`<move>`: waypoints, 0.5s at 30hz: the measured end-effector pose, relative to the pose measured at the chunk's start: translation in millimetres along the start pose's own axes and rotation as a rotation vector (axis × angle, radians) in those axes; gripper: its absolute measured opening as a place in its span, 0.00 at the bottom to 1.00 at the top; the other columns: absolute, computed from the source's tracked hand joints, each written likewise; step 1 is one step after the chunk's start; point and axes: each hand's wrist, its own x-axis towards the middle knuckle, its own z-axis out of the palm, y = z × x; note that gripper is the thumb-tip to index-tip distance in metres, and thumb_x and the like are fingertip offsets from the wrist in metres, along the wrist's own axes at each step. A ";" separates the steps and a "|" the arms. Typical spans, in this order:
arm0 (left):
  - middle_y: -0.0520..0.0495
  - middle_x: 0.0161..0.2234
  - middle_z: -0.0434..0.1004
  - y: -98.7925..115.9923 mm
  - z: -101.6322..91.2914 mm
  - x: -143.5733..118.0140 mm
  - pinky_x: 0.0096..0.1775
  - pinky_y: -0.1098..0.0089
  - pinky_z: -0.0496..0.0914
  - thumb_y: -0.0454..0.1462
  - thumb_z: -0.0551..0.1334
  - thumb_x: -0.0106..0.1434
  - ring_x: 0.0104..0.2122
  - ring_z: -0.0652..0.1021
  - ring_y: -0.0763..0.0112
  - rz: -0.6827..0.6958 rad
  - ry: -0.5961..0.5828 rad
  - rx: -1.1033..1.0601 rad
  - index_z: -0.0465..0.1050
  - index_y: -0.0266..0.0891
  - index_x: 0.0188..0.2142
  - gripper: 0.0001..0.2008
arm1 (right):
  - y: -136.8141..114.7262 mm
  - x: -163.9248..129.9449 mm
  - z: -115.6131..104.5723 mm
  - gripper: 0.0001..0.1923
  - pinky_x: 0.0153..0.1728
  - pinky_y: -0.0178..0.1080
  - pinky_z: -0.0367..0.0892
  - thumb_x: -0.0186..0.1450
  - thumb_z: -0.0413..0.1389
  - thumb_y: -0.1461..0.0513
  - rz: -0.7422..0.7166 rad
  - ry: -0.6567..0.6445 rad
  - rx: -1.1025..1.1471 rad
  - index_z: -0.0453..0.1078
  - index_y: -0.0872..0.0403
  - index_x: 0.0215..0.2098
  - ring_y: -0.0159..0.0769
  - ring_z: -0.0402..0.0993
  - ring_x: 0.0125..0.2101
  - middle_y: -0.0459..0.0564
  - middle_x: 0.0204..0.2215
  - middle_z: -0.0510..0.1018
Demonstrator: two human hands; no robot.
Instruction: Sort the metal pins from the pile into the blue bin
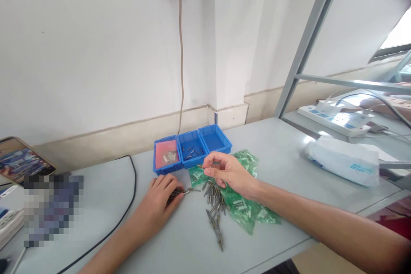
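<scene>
**Two hands over a scatter of metal pins**

The left hand rests palm-down on the grey table, fingers curled over a dark bundle of pins whose tips poke out to the right. The right hand hovers just beyond, pinching a small metal piece between thumb and fingers. Under it lie loose metal pins, spilling toward the near edge, partly on green plastic bags. Farther back, three blue trays sit side by side: the left holds a pink sheet, the middle a few pins. A black cable curves at left; a white packet lies at right.
</scene>
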 end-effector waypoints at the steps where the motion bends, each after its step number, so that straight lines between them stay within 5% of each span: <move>1: 0.46 0.47 0.76 -0.3 0.5 0.0 0.49 0.57 0.67 0.42 0.55 0.81 0.47 0.74 0.58 0.001 0.000 0.003 0.72 0.45 0.50 0.08 | 0.3 0.1 0.1 0.18 0.20 0.31 0.58 0.64 0.72 0.50 0.002 -0.004 0.013 0.74 0.52 0.40 0.23 0.61 0.19 0.41 0.30 0.73; 15: 0.46 0.48 0.76 -2.9 3.4 -0.1 0.49 0.58 0.67 0.42 0.55 0.81 0.48 0.74 0.58 0.015 0.025 -0.008 0.73 0.45 0.50 0.09 | 6.2 2.0 -1.7 0.19 0.19 0.30 0.56 0.68 0.68 0.47 0.051 -0.007 0.213 0.75 0.53 0.42 0.23 0.61 0.20 0.44 0.32 0.77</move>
